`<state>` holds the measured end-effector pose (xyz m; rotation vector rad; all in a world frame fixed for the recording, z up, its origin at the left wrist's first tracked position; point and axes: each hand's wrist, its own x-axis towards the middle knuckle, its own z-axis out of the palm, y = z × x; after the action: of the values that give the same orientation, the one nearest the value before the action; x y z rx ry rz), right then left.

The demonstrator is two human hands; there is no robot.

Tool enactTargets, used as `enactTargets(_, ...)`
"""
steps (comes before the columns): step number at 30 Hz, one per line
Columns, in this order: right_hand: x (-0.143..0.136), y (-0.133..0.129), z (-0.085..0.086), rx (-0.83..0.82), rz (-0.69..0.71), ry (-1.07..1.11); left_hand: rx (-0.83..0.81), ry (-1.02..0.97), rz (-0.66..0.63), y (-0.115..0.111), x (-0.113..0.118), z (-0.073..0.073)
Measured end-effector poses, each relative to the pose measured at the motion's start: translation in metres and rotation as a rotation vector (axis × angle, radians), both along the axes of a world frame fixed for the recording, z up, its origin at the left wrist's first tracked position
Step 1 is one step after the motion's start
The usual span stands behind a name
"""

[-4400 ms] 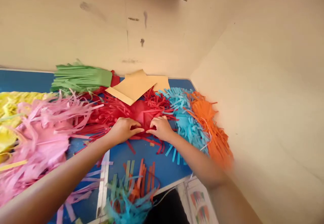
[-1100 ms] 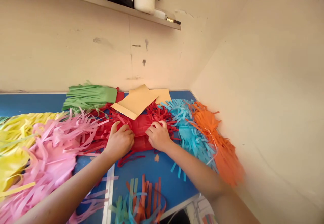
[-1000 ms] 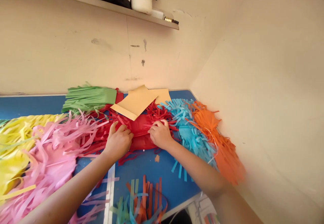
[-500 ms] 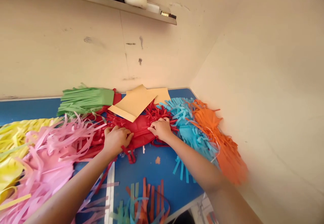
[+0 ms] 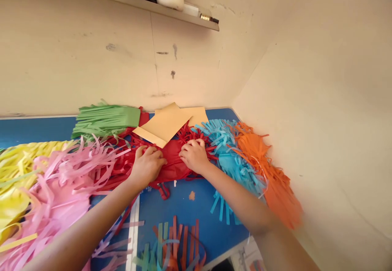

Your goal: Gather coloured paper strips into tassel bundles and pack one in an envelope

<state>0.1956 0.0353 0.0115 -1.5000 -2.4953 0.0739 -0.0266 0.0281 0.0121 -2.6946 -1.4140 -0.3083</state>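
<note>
1. Scuffed cream walls (image 5: 122, 70) meet in a corner behind the blue tabletop (image 5: 174, 203).
2. Front and centre, red fringed paper (image 5: 174, 162) lies across it, just below the tan sheets (image 5: 167, 124)!
3. Left hand (image 5: 148, 166) on the red's left part, fingers half curled; whether they pinch it, can't tell.
4. Right hand (image 5: 193, 155) opposite, fingers bent onto the red; grip again unclear.
5. Pink fringe (image 5: 70, 195) sits left, turquoise fringe (image 5: 231, 169) right, orange fringe (image 5: 257, 144) beyond.

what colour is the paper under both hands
The paper is red, best seen in the head view.
</note>
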Motion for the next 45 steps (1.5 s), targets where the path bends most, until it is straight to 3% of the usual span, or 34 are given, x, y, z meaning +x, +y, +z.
enactTargets(3, -0.001, -0.004, 0.009, 0.126, 0.298, -0.13, 0.064, 0.015, -0.103, -0.003, 0.004, 0.004)
enactTargets(5, -0.004, -0.004, 0.009, 0.196, 0.37, -0.215, 0.107, 0.02, -0.125, -0.004, 0.009, 0.005)
enactTargets(8, -0.008, -0.001, 0.004, 0.245, 0.322, -0.246, 0.164, 0.023, -0.125, -0.005, 0.016, 0.006)
enactTargets(15, -0.011, -0.002, 0.002, 0.189, 0.192, -0.067, 0.266, 0.022, -0.111, -0.005, 0.02, 0.001)
enactTargets(19, -0.015, -0.01, 0.002, 0.26, 0.192, -0.143, 0.309, 0.014, -0.102, -0.01, 0.017, -0.003)
enactTargets(25, 0.002, -0.021, 0.014, 0.232, 0.042, -0.109, 0.308, -0.006, -0.086, -0.017, 0.01, -0.003)
enactTargets(27, -0.003, -0.027, 0.015, 0.281, 0.058, -0.09, 0.296, -0.012, -0.078, -0.018, 0.012, -0.004)
enactTargets(30, -0.019, -0.034, 0.006, 0.293, 0.146, -0.138, 0.266, -0.013, -0.074, -0.021, 0.016, -0.003)
enactTargets(33, -0.024, -0.033, -0.009, 0.198, 0.095, -0.164, 0.223, -0.012, -0.078, -0.025, 0.015, -0.002)
enactTargets(37, -0.008, -0.026, -0.018, 0.149, 0.049, -0.144, 0.163, -0.03, -0.084, -0.028, 0.004, -0.003)
enactTargets(45, 0.011, -0.023, -0.025, 0.059, 0.108, -0.103, 0.052, -0.088, -0.085, -0.025, -0.01, -0.014)
